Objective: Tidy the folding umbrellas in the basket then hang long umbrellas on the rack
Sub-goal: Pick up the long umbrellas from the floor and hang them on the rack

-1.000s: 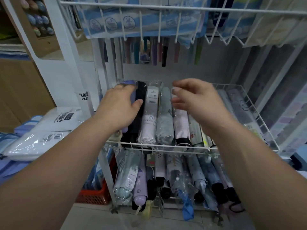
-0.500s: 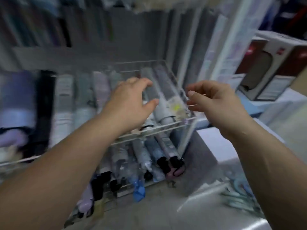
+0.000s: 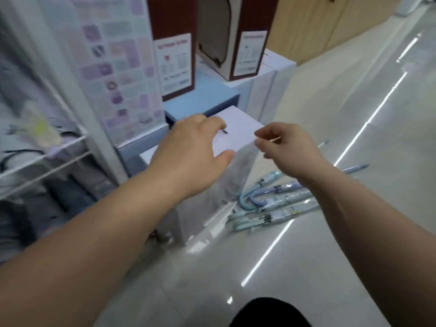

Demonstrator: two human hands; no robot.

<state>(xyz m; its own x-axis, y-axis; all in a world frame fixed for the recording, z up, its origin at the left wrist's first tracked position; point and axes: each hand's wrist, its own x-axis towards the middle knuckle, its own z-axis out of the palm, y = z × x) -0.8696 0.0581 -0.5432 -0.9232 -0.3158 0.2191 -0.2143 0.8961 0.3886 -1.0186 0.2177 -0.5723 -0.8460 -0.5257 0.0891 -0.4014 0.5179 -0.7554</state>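
Head view: your left hand [image 3: 195, 147] and right hand [image 3: 286, 147] hover empty, fingers loosely apart, over a white box [image 3: 238, 128]; long umbrellas [image 3: 278, 204] lie on open floor [image 3: 306, 256] right, basket [image 3: 44, 149] far left.

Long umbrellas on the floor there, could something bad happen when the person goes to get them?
Maybe. The long umbrellas lie loose on the shiny floor, right by the person's path, so a foot might catch one and slip. Their curved handles overlap, so lifting one may drag another along. Both the left hand and right hand are empty and far above them, and the picture is blurred from fast turning.
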